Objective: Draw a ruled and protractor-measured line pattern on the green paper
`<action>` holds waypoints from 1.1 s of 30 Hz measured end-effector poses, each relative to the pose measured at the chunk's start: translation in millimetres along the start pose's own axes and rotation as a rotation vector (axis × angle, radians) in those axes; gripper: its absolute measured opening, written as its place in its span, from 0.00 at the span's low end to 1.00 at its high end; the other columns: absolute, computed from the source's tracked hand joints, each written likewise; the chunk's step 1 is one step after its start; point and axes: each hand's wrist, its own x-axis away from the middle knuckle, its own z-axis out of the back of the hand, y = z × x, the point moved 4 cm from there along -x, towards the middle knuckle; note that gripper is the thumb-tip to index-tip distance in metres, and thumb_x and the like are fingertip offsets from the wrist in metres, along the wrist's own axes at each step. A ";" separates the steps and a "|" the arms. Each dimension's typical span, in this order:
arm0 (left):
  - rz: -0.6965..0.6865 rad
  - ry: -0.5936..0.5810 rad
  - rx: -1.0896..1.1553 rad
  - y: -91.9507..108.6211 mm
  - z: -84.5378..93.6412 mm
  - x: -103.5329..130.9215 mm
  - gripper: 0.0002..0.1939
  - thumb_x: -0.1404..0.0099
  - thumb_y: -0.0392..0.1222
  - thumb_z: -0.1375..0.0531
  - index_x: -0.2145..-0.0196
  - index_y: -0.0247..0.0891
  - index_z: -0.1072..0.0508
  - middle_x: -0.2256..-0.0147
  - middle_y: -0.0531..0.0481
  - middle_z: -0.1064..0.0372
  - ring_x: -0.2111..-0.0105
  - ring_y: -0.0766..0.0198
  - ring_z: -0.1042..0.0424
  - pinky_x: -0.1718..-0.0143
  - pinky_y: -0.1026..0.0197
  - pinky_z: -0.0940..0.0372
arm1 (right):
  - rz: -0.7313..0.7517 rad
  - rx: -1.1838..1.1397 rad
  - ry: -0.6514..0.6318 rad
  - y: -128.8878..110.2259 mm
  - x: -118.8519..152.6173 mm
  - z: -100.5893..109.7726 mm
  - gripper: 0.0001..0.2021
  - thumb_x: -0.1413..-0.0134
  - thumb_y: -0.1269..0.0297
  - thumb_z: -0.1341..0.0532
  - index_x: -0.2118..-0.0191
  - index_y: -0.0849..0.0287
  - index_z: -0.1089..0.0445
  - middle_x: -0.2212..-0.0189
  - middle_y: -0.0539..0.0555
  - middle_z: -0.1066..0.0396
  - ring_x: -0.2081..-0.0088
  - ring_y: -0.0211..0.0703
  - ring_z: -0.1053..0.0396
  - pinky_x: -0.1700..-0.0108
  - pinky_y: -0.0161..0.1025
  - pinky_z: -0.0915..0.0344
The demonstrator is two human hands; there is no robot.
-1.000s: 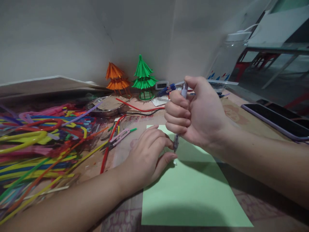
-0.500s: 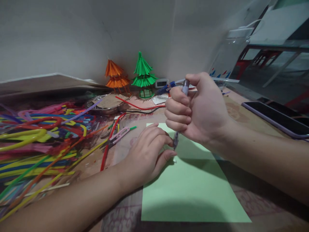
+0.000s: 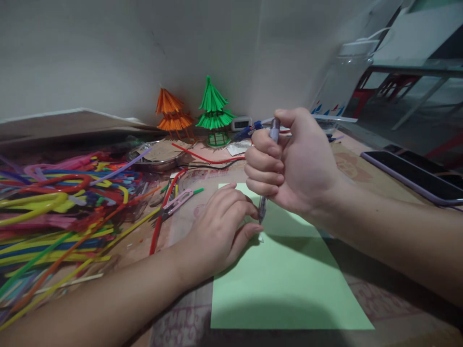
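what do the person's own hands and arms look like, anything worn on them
The left hand and right hand are bare, with no gloves or rings in view. The left forearm and right forearm show no sleeves, watch or bracelet.

Craft workspace: multicoloured slender stems (image 3: 50, 246) are lying left of the right hand (image 3: 294, 161); a green tiered model (image 3: 216, 115) is standing beyond.

Near me, one head-worn camera looks forward and down from close behind and above the left hand (image 3: 224, 226) and right hand (image 3: 298, 166), taking in green paper (image 3: 282, 279) below them and the wall (image 3: 213, 43) rising beyond.
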 end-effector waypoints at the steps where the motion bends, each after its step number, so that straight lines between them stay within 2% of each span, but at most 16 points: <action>1: 0.001 -0.001 0.000 0.0 -0.2 0.1 0.04 0.22 0.40 0.42 0.58 0.41 0.34 0.60 0.48 0.27 0.55 0.56 0.28 0.39 0.48 0.36 | -0.001 -0.003 0.007 0.1 0.0 -0.2 0.30 0.29 0.44 0.57 0.81 0.54 0.58 0.88 0.43 0.62 0.85 0.32 0.68 0.85 0.33 0.63; 5: 0.003 -0.004 -0.001 0.3 -0.4 0.3 0.04 0.22 0.40 0.42 0.57 0.41 0.35 0.60 0.48 0.27 0.55 0.56 0.27 0.39 0.48 0.36 | 0.005 0.006 0.024 0.7 -0.1 0.4 0.32 0.30 0.39 0.56 0.82 0.54 0.57 0.87 0.42 0.62 0.85 0.31 0.67 0.84 0.32 0.63; 10: 0.005 -0.002 0.000 0.3 -0.2 0.4 0.04 0.21 0.41 0.43 0.57 0.42 0.35 0.60 0.48 0.27 0.55 0.56 0.27 0.41 0.47 0.35 | 0.027 0.040 -0.014 -0.5 0.2 1.6 0.34 0.32 0.35 0.54 0.83 0.54 0.56 0.87 0.43 0.61 0.86 0.32 0.65 0.84 0.33 0.61; 14: -0.002 0.000 0.004 0.5 -0.2 0.7 0.04 0.21 0.40 0.43 0.57 0.42 0.35 0.61 0.49 0.27 0.56 0.57 0.28 0.40 0.48 0.35 | 0.010 0.045 -0.027 -0.9 0.7 0.9 0.33 0.31 0.37 0.55 0.82 0.54 0.57 0.88 0.44 0.61 0.86 0.32 0.64 0.84 0.33 0.60; 21: -0.007 0.002 0.009 0.7 0.5 0.3 0.04 0.22 0.39 0.42 0.58 0.41 0.35 0.61 0.49 0.28 0.55 0.57 0.28 0.39 0.50 0.37 | 0.015 0.017 -0.001 -1.1 1.1 -2.2 0.28 0.30 0.46 0.56 0.81 0.53 0.57 0.88 0.43 0.62 0.85 0.32 0.67 0.85 0.33 0.62; 24: -0.011 0.000 0.014 1.1 0.9 -0.4 0.04 0.23 0.38 0.42 0.58 0.42 0.36 0.61 0.50 0.28 0.56 0.57 0.28 0.39 0.50 0.36 | 0.019 0.016 0.001 -0.9 1.2 -2.0 0.28 0.29 0.46 0.56 0.81 0.52 0.56 0.88 0.43 0.62 0.85 0.32 0.67 0.85 0.33 0.62; 29: -0.011 0.005 0.016 0.7 0.2 -0.1 0.04 0.22 0.39 0.42 0.58 0.41 0.35 0.61 0.50 0.29 0.57 0.57 0.29 0.39 0.50 0.37 | 0.016 0.011 -0.014 -0.3 0.8 -2.0 0.31 0.30 0.41 0.55 0.81 0.53 0.58 0.88 0.43 0.62 0.86 0.32 0.66 0.84 0.33 0.62; 33: -0.012 0.009 0.018 0.6 -0.2 0.6 0.04 0.22 0.39 0.42 0.58 0.40 0.35 0.61 0.49 0.29 0.56 0.58 0.29 0.38 0.51 0.37 | -0.006 -0.004 -0.013 0.1 -0.1 -2.6 0.30 0.28 0.45 0.61 0.82 0.54 0.59 0.89 0.44 0.62 0.86 0.32 0.67 0.86 0.32 0.62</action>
